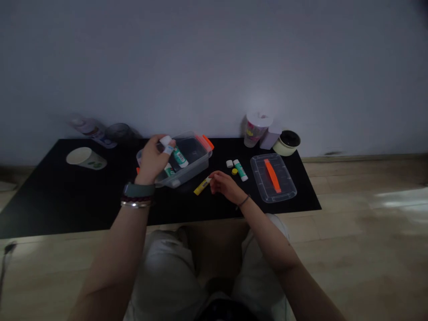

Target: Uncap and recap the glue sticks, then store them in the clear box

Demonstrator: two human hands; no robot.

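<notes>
My left hand (154, 159) is over the near left side of a clear plastic box (197, 168) with orange latches, its fingers and thumb closed on what looks like a white-ended glue stick (165, 141). Most of that stick is hidden by the hand. Inside the box lie a green-and-white glue stick (181, 157) and another partly covered one (169, 170). In front of the box, my right hand (224, 185) pinches the white end of a yellow glue stick (201, 186). Further right lie a green glue stick (240, 170), a white cap (229, 163) and a yellow cap (234, 171).
A clear lid (262, 183) with an orange handle lies at the right. Behind it stand a plastic cup (253, 130), a pale box (270, 138) and a cream pot (285, 146). On the left are a paper cup (85, 158), a bottle (95, 132) and a dark bowl (119, 133).
</notes>
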